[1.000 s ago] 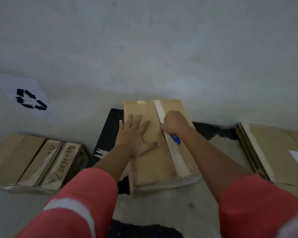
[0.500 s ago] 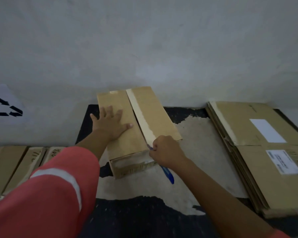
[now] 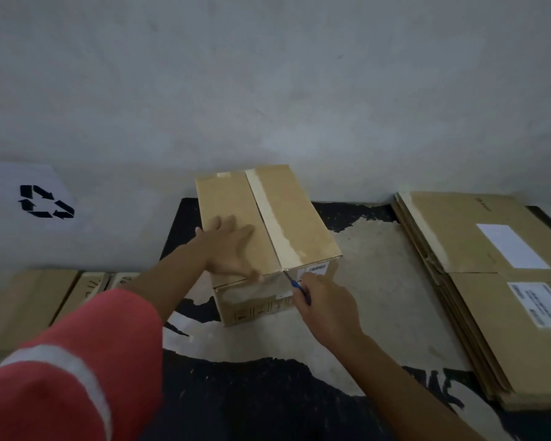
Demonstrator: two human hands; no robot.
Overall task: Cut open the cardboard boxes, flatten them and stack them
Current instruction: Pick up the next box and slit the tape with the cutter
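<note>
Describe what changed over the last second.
The right hand, holding the blue cutter, drew it down the taped seam of the box toward the person; the blade now sits at the near top edge. The left hand stayed pressed flat on the left flap. Nothing was let go.

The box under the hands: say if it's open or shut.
Shut. Both top flaps of the box lie flat, the left hand pressing one; the right hand holds a cutter at the taped seam's near end.

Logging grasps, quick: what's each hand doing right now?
Left hand: open, flat on the taped brown cardboard box.
Right hand: holding a blue-handled cutter.
</note>
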